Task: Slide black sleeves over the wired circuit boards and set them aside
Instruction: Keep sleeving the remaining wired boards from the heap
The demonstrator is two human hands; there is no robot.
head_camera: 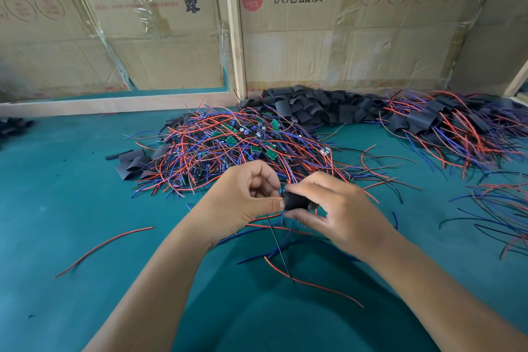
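Black sleeve [295, 201] — both hands' grip

green table mat [57, 209] | taped cardboard boxes [343, 37] behind | wooden frame post [235, 23] between boxes

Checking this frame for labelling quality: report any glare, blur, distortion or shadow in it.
Head view: glare on the clear tape across the cardboard boxes; wide-angle bending of the wooden post; soft blur at the far left edge; a soft shadow on the green mat below the forearms; both hands, left and right, and the black sleeve stay sharp.
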